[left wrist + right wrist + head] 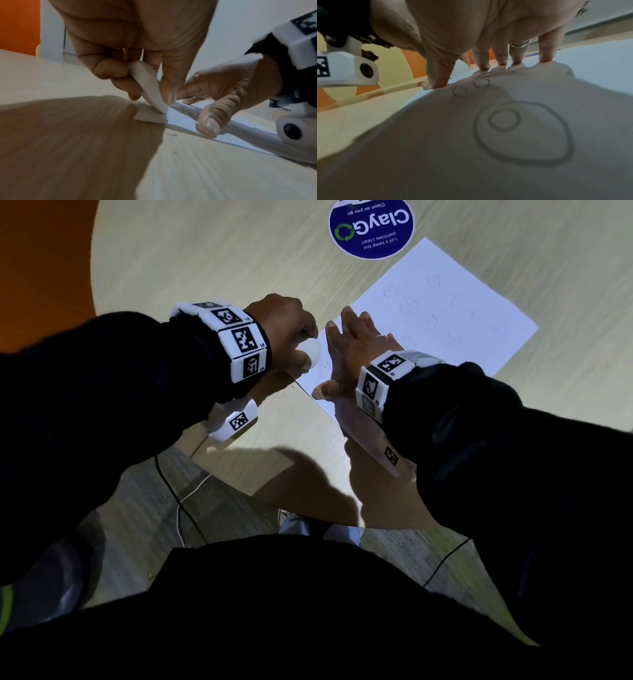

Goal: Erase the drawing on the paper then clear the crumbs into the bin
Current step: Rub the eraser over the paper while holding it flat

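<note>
A white sheet of paper [442, 313] with faint pencilled circles lies flat on the pale wood-grain round table [212, 261], angled toward its near edge. At the sheet's near-left corner, the left hand [284, 326] pinches a white oval eraser [150, 86] between thumb and fingers, its tip touching the paper's edge. Just beside it, the right hand [352, 347] lies spread, straight fingertips [545, 59] pressing the sheet down. A round blue "ClayGo" sticker [371, 229] sits beyond the paper's far corner.

Dim, overhead light; hard shadows, soft focus, wide-angle edge warping.
</note>
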`<state>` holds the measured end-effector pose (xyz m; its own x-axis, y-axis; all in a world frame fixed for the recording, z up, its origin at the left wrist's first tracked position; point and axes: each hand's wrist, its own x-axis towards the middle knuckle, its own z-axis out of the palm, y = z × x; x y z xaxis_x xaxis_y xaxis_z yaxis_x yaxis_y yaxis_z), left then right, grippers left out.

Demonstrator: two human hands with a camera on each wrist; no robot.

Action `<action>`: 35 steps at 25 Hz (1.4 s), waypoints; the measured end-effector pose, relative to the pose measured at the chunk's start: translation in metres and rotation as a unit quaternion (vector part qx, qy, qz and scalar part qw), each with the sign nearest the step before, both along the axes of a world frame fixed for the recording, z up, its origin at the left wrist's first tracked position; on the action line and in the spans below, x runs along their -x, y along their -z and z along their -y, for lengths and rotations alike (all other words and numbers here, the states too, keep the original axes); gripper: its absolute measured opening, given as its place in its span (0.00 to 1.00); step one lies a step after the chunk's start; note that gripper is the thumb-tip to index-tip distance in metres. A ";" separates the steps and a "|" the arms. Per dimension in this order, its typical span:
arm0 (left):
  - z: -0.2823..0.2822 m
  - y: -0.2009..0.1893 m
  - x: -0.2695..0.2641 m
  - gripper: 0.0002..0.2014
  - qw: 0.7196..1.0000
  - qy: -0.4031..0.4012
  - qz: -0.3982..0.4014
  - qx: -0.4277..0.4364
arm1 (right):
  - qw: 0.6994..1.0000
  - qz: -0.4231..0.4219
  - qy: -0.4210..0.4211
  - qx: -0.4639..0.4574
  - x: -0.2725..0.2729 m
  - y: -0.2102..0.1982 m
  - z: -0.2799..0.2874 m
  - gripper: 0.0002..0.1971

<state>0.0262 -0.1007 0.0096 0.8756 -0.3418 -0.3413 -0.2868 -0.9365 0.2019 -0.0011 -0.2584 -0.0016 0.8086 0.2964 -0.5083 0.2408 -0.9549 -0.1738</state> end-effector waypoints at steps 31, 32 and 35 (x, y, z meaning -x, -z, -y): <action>-0.004 -0.012 -0.005 0.21 0.998 -0.050 0.027 0.042 | 0.997 0.020 -0.076 0.005 -0.003 -0.008 0.006 0.48; 0.000 -0.007 -0.002 0.22 0.997 -0.055 0.022 0.044 | 0.997 0.022 -0.072 0.005 -0.002 -0.008 0.006 0.48; 0.005 0.004 0.008 0.23 0.997 -0.071 0.005 0.036 | 0.998 0.018 -0.067 0.001 -0.003 -0.005 0.007 0.50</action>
<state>0.0182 -0.1054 0.0059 0.9201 -0.2372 -0.3118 -0.1540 -0.9508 0.2688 0.0021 -0.2651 0.0030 0.7797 0.4011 -0.4807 0.3717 -0.9144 -0.1601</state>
